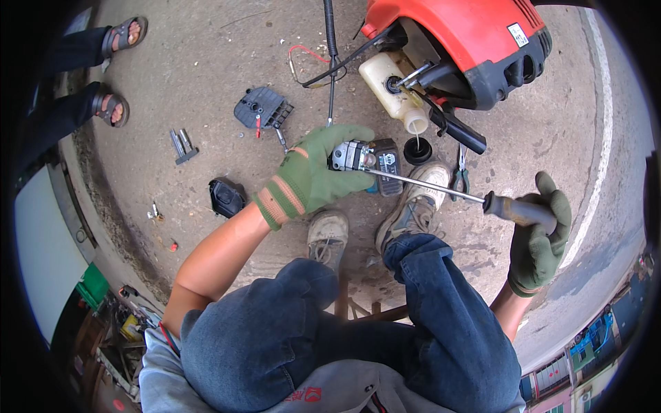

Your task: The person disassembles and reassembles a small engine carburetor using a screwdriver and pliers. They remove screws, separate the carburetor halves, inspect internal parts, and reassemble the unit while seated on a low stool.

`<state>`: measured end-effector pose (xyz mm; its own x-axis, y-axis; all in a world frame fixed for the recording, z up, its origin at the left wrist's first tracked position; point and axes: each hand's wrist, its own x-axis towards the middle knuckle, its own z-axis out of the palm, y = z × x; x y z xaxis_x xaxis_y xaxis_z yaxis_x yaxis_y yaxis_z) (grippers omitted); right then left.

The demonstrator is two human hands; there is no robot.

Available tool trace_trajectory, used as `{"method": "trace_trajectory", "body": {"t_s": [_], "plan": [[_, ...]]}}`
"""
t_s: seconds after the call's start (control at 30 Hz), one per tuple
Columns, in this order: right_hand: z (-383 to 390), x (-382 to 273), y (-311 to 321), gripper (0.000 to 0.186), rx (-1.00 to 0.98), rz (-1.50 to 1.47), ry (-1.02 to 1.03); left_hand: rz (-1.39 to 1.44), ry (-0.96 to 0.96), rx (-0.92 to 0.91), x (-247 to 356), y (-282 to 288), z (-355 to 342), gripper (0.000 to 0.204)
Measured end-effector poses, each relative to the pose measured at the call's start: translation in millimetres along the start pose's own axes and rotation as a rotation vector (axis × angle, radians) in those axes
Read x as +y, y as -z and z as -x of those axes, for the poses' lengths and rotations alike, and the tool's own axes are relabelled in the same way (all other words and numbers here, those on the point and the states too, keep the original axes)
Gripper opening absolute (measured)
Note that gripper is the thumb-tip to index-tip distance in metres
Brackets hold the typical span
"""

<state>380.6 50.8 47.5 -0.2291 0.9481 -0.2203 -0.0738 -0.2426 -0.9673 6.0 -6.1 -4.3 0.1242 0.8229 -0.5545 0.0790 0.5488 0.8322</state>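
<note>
My left hand [315,168], in a green knit glove with orange bands at the cuff, grips a small silver carburetor [351,155] above the ground between my shoes. A long screwdriver [520,210] lies in my gloved right hand [540,241], with fingers wrapped about its dark grey handle. The shaft runs leftward, and its tip meets the right side of the carburetor; the exact contact point is too small to make out. Behind the carburetor, partly covered, is a black and teal power-tool battery [390,165].
A red-and-black engine unit [475,48] and a whitish fuel tank [391,89] stand ahead, near a black cap [417,150] and pliers [461,177]. Leftward lie a dark housing [258,109], a black cover [227,197] and bolts [183,146]. A bystander's sandalled feet [113,110] are far left.
</note>
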Motion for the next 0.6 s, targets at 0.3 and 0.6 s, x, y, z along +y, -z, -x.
{"method": "trace_trajectory", "body": {"t_s": [0.3, 0.6], "plan": [[8, -7, 5, 0.053, 0.045, 0.193, -0.010, 0.007, 0.011, 0.027, -4, 0, 1, 0.061], [18, 57, 113, 0.063, 0.148, -0.578, -0.052, 0.163, 0.081, 0.000, 7, 2, 4, 0.062]]}}
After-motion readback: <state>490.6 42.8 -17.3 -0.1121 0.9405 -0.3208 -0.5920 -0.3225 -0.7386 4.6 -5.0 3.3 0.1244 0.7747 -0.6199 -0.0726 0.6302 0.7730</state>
